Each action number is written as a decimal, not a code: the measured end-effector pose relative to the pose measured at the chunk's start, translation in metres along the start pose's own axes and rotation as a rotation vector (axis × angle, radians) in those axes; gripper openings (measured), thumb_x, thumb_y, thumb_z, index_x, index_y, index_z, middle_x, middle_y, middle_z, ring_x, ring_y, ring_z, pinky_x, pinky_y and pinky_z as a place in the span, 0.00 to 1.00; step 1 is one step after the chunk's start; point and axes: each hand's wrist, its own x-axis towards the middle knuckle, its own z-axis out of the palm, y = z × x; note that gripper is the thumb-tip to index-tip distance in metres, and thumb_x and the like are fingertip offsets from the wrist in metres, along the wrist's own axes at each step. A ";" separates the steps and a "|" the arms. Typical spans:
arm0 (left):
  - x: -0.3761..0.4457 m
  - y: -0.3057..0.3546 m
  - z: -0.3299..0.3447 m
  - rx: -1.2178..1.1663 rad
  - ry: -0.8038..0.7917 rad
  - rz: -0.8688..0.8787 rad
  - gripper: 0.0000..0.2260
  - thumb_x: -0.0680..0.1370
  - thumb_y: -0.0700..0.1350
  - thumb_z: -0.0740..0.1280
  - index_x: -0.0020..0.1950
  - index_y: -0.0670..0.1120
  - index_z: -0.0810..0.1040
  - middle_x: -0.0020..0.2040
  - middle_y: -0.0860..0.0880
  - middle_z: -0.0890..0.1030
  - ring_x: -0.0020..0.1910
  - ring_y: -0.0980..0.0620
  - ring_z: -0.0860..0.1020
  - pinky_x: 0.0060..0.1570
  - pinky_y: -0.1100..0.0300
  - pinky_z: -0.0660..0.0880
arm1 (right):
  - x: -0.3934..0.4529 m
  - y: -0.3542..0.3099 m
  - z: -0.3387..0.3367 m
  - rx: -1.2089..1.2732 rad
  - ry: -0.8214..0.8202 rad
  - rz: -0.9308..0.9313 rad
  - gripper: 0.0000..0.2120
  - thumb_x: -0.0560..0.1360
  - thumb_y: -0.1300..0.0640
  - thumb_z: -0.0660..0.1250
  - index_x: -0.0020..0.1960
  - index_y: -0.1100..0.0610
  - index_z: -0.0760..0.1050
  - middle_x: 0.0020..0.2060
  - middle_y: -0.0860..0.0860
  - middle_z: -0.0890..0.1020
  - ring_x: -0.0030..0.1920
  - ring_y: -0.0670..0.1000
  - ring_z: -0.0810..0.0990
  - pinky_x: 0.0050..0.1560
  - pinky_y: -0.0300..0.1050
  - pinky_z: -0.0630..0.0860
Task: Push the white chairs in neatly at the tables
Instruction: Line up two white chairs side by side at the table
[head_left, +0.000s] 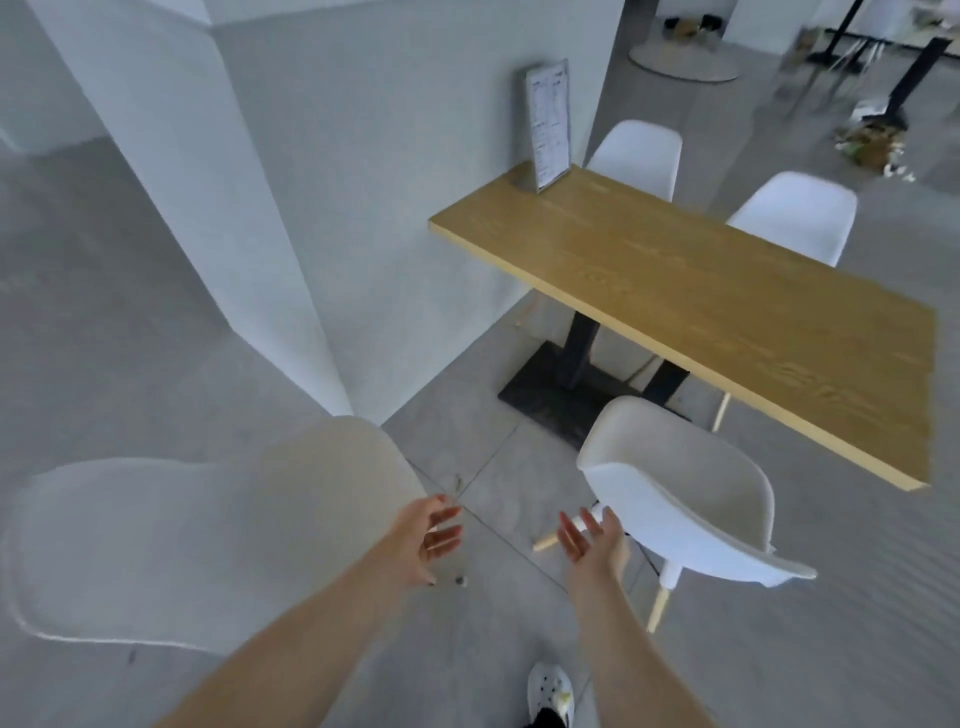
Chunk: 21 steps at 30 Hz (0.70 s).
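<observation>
Both arms reach forward, the left hand (428, 535) and right hand (595, 538) with loose, spread fingers, holding nothing. The right hand is just beside the nearest white chair (685, 499), which stands out from the wooden table's (727, 301) near edge. Two more chairs (795, 215) sit along its far edge, and a menu stand (546, 124) at its far corner.

The table (727, 306) has a yellowish wood-grain top on a black leg and base (550, 395). The chairs (691, 499) are white with pale wooden legs. The floor (130, 338) is grey tile, the wall (363, 156) pale grey. A white shoe (549, 691) shows at the bottom edge.
</observation>
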 end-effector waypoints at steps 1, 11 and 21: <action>-0.006 0.001 -0.016 0.004 -0.011 0.001 0.08 0.80 0.42 0.60 0.58 0.44 0.73 0.47 0.45 0.80 0.39 0.45 0.78 0.35 0.57 0.79 | -0.010 0.015 -0.002 0.015 -0.012 0.009 0.18 0.80 0.55 0.57 0.69 0.58 0.66 0.58 0.56 0.76 0.39 0.57 0.80 0.37 0.47 0.76; -0.069 0.041 -0.168 0.111 0.095 0.108 0.09 0.79 0.42 0.59 0.58 0.43 0.74 0.48 0.44 0.80 0.40 0.46 0.78 0.41 0.53 0.79 | -0.117 0.141 0.009 0.036 -0.020 0.085 0.21 0.81 0.54 0.55 0.72 0.59 0.64 0.59 0.58 0.75 0.41 0.57 0.79 0.39 0.49 0.76; -0.080 0.086 -0.244 0.119 0.076 0.124 0.10 0.79 0.42 0.62 0.59 0.43 0.75 0.48 0.44 0.81 0.39 0.46 0.78 0.40 0.53 0.79 | -0.166 0.177 0.072 0.019 -0.052 0.015 0.20 0.82 0.55 0.54 0.71 0.59 0.65 0.62 0.60 0.76 0.40 0.57 0.79 0.38 0.49 0.76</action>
